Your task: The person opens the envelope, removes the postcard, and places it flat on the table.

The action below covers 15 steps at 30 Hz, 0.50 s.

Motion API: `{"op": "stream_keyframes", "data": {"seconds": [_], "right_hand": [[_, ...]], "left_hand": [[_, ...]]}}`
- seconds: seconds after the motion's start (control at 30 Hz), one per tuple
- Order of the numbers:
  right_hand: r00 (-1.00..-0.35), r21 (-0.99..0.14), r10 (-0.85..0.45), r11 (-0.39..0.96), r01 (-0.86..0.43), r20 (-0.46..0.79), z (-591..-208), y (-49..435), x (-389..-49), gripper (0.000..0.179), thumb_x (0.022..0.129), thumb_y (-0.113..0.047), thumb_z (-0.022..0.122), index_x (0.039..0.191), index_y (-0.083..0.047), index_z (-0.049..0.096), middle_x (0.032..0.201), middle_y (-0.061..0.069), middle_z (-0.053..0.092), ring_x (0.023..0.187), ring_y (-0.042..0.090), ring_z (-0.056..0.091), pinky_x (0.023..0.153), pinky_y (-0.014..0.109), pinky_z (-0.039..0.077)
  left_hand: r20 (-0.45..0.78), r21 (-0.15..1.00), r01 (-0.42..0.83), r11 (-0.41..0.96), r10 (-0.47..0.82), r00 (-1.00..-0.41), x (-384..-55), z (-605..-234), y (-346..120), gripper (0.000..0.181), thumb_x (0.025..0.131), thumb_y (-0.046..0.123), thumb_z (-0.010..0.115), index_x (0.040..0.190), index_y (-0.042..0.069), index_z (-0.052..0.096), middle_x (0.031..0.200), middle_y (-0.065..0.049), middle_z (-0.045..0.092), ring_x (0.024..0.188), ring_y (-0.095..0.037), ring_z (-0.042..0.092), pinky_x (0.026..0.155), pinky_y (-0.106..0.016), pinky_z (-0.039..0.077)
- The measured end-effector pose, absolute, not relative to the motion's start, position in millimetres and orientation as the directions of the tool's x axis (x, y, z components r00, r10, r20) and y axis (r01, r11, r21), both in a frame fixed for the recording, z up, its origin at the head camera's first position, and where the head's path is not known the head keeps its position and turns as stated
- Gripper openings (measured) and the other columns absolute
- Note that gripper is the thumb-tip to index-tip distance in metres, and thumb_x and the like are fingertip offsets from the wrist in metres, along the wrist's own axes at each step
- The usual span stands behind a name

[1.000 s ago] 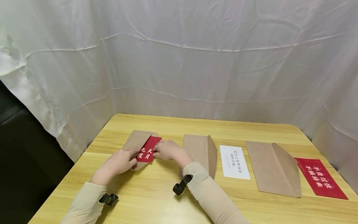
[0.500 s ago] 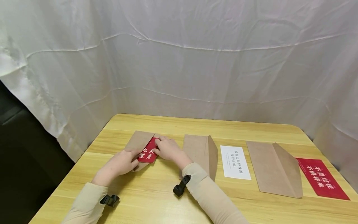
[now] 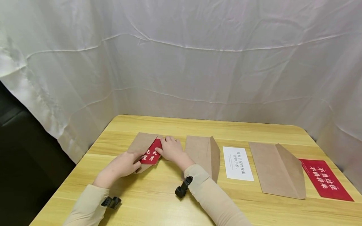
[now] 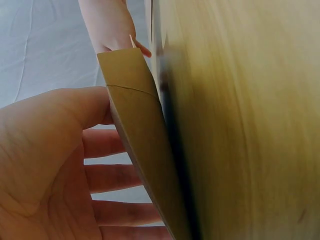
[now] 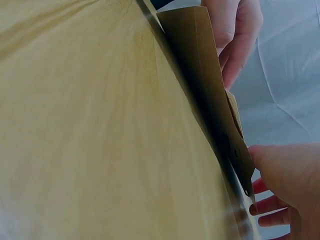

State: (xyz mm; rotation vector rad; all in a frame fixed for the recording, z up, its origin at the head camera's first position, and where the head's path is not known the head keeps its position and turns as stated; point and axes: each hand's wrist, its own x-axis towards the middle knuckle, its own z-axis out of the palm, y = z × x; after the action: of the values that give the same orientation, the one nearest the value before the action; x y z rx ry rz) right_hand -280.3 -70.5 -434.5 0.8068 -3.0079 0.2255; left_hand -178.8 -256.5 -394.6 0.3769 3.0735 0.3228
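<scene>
A brown paper envelope (image 3: 140, 142) is at the table's left part, with a red card (image 3: 151, 153) bearing white characters partly inside its mouth. My left hand (image 3: 121, 164) grips the envelope's near left side. In the left wrist view, the thumb of the left hand (image 4: 47, 155) lies against the envelope (image 4: 137, 110), the fingers behind it. At the mouth, my right hand (image 3: 171, 149) pinches the card's right edge. The right wrist view shows the envelope (image 5: 200, 65) tilted slightly off the table, the thumb of the right hand (image 5: 295, 170) at its end.
Right of the hands lies a second brown envelope (image 3: 198, 147), partly covered by the right forearm. Beyond it are a white card (image 3: 237, 164), a third envelope (image 3: 271, 169) and another red card (image 3: 325, 180). A pale curtain (image 3: 181, 72) hangs behind the wooden table (image 3: 152, 201).
The red card sits a little deeper in the envelope, and less of it shows. The envelope has shifted slightly right. My right hand's fingers have spread further over the card's far right corner.
</scene>
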Motion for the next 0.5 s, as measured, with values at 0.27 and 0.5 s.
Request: {"op": "stream_keyframes", "data": {"seconds": [0.27, 0.5], "right_hand": [[-0.856, -0.134, -0.507, 0.845, -0.517, 0.101, -431.6, -68.4, -278.6, 0.061, 0.098, -0.053, 0.047, 0.143, -0.013, 0.048, 0.122, 0.009, 0.051, 0.115, 0.023, 0.050, 0.095, 0.043, 0.047], [-0.848, -0.127, -0.513, 0.840, -0.527, 0.131, -430.4, -67.2, -280.5, 0.060, 0.097, -0.051, 0.051, 0.141, -0.011, 0.051, 0.115, 0.008, 0.047, 0.109, 0.022, 0.046, 0.090, 0.038, 0.047]], "left_hand": [[-0.009, 0.212, 0.229, 0.950, 0.236, -0.972, -178.1, -394.6, -255.1, 0.045, 0.090, 0.022, 0.060, 0.133, 0.010, 0.059, 0.122, -0.016, 0.067, 0.104, -0.028, 0.066, 0.091, -0.050, 0.052], [-0.015, 0.212, 0.221, 0.952, 0.230, -0.973, -178.2, -394.7, -256.4, 0.047, 0.090, 0.022, 0.060, 0.135, 0.008, 0.057, 0.125, -0.017, 0.066, 0.109, -0.031, 0.065, 0.093, -0.052, 0.051]]}}
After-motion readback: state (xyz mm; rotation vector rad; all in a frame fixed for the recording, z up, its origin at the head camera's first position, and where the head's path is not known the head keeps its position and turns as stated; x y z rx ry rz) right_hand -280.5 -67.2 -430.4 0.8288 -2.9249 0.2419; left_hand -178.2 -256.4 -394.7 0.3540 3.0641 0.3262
